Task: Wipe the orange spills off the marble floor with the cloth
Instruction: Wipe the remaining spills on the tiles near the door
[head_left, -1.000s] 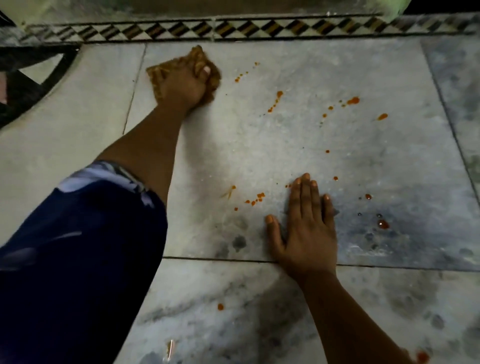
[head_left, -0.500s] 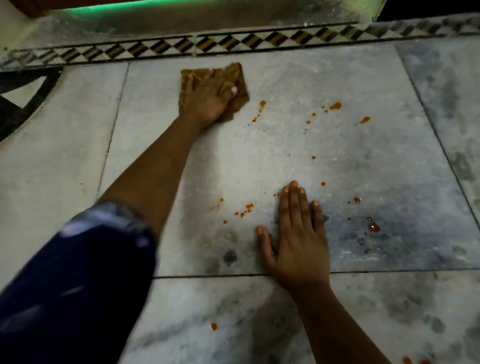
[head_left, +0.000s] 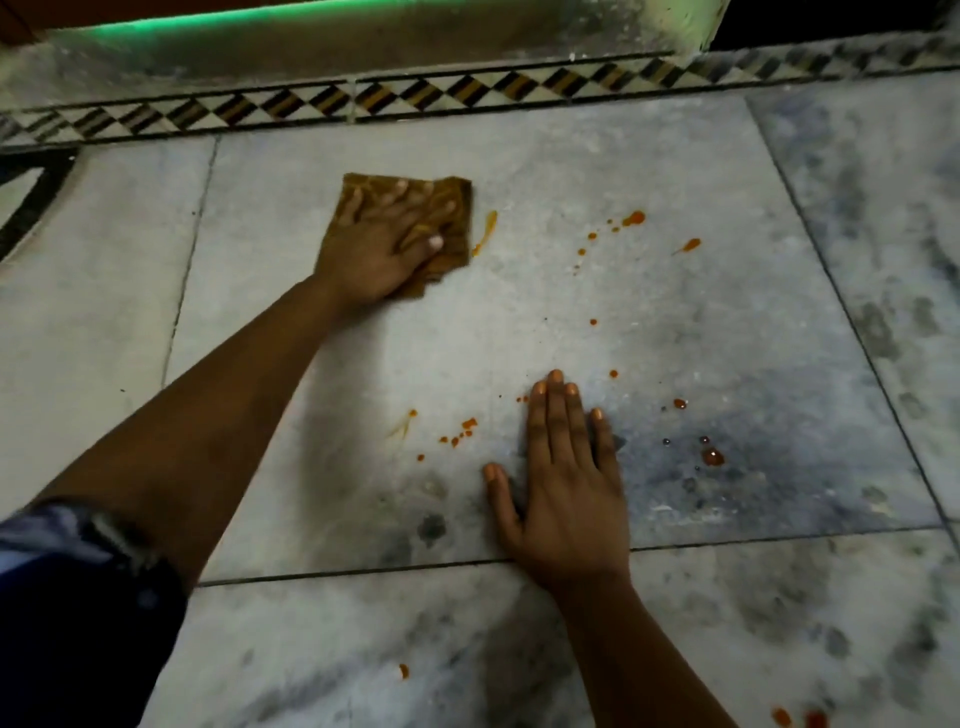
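Observation:
My left hand (head_left: 382, 249) presses flat on a brown cloth (head_left: 457, 208) at the far middle of a grey marble floor tile (head_left: 675, 332), fingers spread over it. An orange smear (head_left: 485, 231) lies just right of the cloth's edge. Orange drops (head_left: 632, 218) dot the tile farther right, and a cluster of small orange drops (head_left: 462, 434) sits left of my right hand (head_left: 563, 483). That hand rests flat on the floor, palm down, holding nothing. A darker red drop (head_left: 712, 456) lies to its right.
A patterned border strip (head_left: 395, 98) runs along the far edge below a wall base lit green. More orange spots sit on the near tile (head_left: 403, 671) and at the bottom right (head_left: 795, 717). A dark curved inlay (head_left: 31, 202) is at the far left.
My left hand has slid the cloth to the right and toward me, smearing the drops next to it. My right hand has stayed planted on the floor.

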